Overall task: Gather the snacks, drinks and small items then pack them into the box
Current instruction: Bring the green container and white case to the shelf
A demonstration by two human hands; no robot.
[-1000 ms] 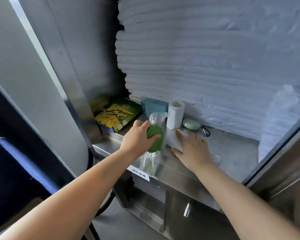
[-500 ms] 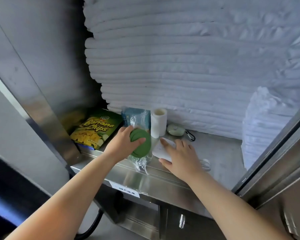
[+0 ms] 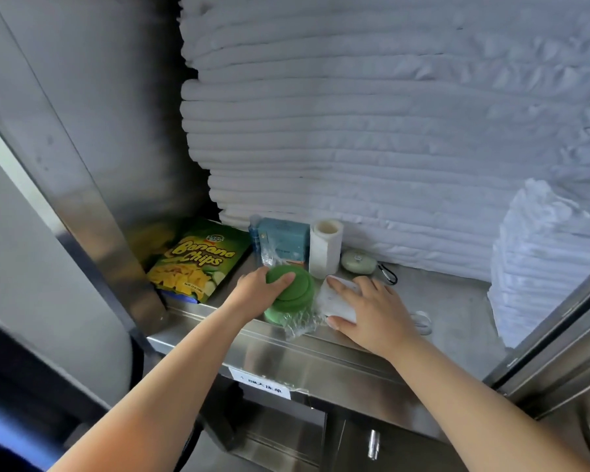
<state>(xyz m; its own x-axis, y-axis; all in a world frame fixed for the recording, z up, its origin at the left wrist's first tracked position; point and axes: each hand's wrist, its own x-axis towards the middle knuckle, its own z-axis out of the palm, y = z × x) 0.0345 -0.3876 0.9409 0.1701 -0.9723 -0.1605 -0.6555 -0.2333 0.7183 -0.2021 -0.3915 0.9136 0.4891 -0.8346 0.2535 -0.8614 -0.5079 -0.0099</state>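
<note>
1. The Banana Chips bag [image 3: 198, 260] is lying flat at the left end of the steel shelf [image 3: 450, 301]. Its long axis is running from the front edge toward the back, just left of the left hand [image 3: 256, 294].
2. The left hand is curling over a green round item in clear wrap [image 3: 293, 296] near the front edge, with the thumb pressing on its top.
3. Behind it, a blue box [image 3: 283, 241] and a white roll [image 3: 325, 247] are standing upright at the back edge, against the stacked white linens [image 3: 355, 131].
4. The right hand [image 3: 372, 315] is closing over a white flat item [image 3: 338, 299] just beside the green one, fingers across the top and thumb at the near edge.
5. A pale green pouch [image 3: 358, 262] with a carabiner [image 3: 389, 274] is lying beyond the right hand's fingertips.
6. The packing box is not showing. Each hand is likely lifting its own item out over the front edge, where nothing is blocking; the crowding is all at the back.
</note>
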